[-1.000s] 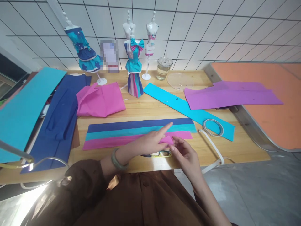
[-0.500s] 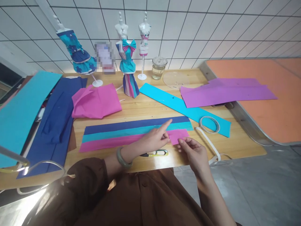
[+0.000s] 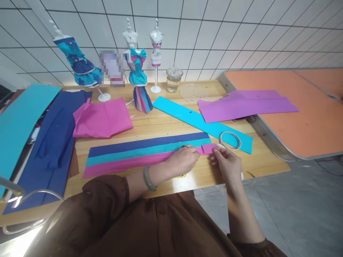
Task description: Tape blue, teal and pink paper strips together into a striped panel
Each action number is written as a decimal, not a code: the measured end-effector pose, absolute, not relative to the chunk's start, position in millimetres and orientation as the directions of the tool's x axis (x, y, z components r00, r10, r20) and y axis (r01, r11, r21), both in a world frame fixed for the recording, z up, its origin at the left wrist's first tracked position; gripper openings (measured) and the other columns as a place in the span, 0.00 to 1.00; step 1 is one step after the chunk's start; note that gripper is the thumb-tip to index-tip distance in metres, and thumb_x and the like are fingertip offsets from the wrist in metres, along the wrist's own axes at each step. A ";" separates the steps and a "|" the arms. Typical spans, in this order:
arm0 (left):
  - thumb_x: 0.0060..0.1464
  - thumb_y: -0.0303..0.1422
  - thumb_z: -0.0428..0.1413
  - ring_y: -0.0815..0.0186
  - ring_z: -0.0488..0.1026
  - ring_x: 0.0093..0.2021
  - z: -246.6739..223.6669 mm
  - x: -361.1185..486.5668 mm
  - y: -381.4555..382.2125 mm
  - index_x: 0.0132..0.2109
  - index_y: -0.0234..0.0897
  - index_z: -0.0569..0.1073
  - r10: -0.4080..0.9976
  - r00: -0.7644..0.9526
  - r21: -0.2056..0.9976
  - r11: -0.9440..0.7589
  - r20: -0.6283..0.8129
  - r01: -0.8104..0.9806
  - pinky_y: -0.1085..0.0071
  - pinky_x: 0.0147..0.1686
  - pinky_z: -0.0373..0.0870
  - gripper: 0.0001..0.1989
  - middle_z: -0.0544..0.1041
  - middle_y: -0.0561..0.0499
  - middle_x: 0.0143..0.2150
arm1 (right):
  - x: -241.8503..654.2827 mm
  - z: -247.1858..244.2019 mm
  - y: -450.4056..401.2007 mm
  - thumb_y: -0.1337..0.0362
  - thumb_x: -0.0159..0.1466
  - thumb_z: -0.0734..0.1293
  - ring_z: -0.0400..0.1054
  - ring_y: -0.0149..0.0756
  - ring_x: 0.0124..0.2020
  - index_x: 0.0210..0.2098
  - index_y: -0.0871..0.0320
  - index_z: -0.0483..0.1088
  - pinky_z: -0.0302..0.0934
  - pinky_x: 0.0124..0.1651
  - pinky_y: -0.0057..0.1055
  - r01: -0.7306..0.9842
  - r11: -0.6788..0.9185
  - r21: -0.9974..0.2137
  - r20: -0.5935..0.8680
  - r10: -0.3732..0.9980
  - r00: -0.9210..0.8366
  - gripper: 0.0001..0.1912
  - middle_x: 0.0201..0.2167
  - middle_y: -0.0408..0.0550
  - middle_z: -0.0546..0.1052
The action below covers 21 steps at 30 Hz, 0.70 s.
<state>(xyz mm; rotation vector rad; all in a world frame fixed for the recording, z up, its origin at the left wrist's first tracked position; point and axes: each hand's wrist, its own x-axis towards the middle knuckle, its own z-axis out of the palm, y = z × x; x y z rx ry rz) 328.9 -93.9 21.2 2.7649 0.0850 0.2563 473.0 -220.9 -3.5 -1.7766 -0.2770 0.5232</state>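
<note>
A striped fabric panel [image 3: 144, 145] in navy, turquoise and pink lies flat along the front of the table. Over its right part, my left hand [image 3: 186, 158] is closed with fingertips at the pink strip near its end. My right hand [image 3: 227, 160] pinches a small pink flap [image 3: 208, 148] at the strip's right end between thumb and fingers. Part of a yellow-handled snipper [image 3: 182, 175] shows beneath my left wrist. Just behind my right hand, a tape roll [image 3: 230, 140] rests on a turquoise strip [image 3: 182, 116].
Pink cloth [image 3: 104, 119] and navy cloth [image 3: 53, 142] lie to the left. Dress forms, including a bow-trimmed one [image 3: 138, 71], stand at the back beside a lidded glass [image 3: 174, 80]. Purple fabric [image 3: 241, 105] reaches onto the orange board [image 3: 294, 135] at right.
My left hand has drawn in its pointing finger and closed at the pink strip. The pink end is now folded over, with my right hand still at its edge. The view has shifted slightly.
</note>
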 end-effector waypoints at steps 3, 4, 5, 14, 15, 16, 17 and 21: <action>0.58 0.22 0.44 0.63 0.68 0.38 16.4 337.7 -96.5 0.39 0.32 0.70 0.082 0.984 0.305 -0.952 0.158 0.031 0.67 0.37 0.66 0.10 0.71 0.46 0.38 | 479.0 -4.6 -220.1 0.51 0.48 0.73 0.65 0.29 0.18 0.32 0.62 0.72 0.61 0.17 0.22 -0.075 -0.290 -0.954 -0.205 0.447 0.871 0.21 0.20 0.45 0.73; 0.57 0.22 0.45 0.62 0.68 0.38 15.1 340.3 -96.8 0.39 0.32 0.70 0.080 0.985 0.290 -0.957 0.154 0.032 0.67 0.36 0.66 0.10 0.71 0.46 0.37 | 479.7 -4.6 -220.0 0.51 0.48 0.73 0.65 0.28 0.18 0.32 0.62 0.72 0.61 0.17 0.22 -0.073 -0.297 -0.952 -0.206 0.448 0.870 0.21 0.19 0.45 0.73; 0.57 0.22 0.45 0.62 0.68 0.38 14.1 342.8 -96.9 0.38 0.32 0.70 0.076 0.985 0.278 -0.960 0.152 0.031 0.67 0.36 0.66 0.09 0.71 0.46 0.37 | 479.9 -4.5 -219.9 0.51 0.48 0.73 0.65 0.28 0.18 0.32 0.62 0.72 0.61 0.17 0.22 -0.071 -0.303 -0.950 -0.208 0.448 0.870 0.21 0.19 0.44 0.73; 0.56 0.22 0.46 0.60 0.66 0.39 7.9 353.0 -96.5 0.42 0.32 0.68 0.078 0.980 0.262 -0.965 0.184 0.028 0.66 0.35 0.65 0.09 0.69 0.46 0.37 | 476.8 1.5 -221.0 0.50 0.47 0.73 0.64 0.28 0.16 0.38 0.63 0.72 0.64 0.19 0.24 -0.079 -0.315 -0.946 -0.224 0.455 0.862 0.26 0.16 0.41 0.70; 0.56 0.22 0.46 0.60 0.66 0.39 7.4 352.8 -96.7 0.43 0.32 0.68 0.080 0.979 0.262 -0.965 0.188 0.029 0.66 0.35 0.65 0.10 0.69 0.46 0.38 | 476.5 2.1 -221.5 0.50 0.47 0.73 0.64 0.28 0.16 0.39 0.63 0.72 0.65 0.19 0.24 -0.082 -0.316 -0.945 -0.226 0.453 0.862 0.27 0.16 0.41 0.70; 0.57 0.22 0.46 0.60 0.66 0.40 7.1 352.5 -96.8 0.43 0.32 0.68 0.084 0.978 0.261 -0.965 0.190 0.032 0.66 0.35 0.64 0.10 0.68 0.46 0.38 | 476.2 2.7 -222.2 0.49 0.47 0.73 0.64 0.28 0.16 0.40 0.64 0.72 0.65 0.20 0.25 -0.085 -0.317 -0.945 -0.229 0.451 0.863 0.28 0.16 0.41 0.70; 0.57 0.22 0.45 0.60 0.66 0.40 7.0 352.3 -97.0 0.43 0.33 0.68 0.087 0.978 0.261 -0.965 0.188 0.036 0.66 0.36 0.64 0.10 0.68 0.46 0.38 | 475.8 3.0 -222.8 0.49 0.47 0.73 0.64 0.29 0.17 0.41 0.64 0.72 0.66 0.20 0.26 -0.087 -0.318 -0.944 -0.230 0.448 0.864 0.29 0.16 0.41 0.70; 0.59 0.24 0.43 0.60 0.65 0.41 7.6 352.2 -96.9 0.45 0.33 0.67 0.090 0.980 0.272 -0.962 0.176 0.040 0.65 0.38 0.64 0.11 0.67 0.46 0.40 | 474.6 1.9 -224.0 0.49 0.48 0.73 0.65 0.29 0.18 0.45 0.65 0.71 0.67 0.21 0.27 -0.080 -0.319 -0.944 -0.221 0.435 0.873 0.32 0.17 0.41 0.70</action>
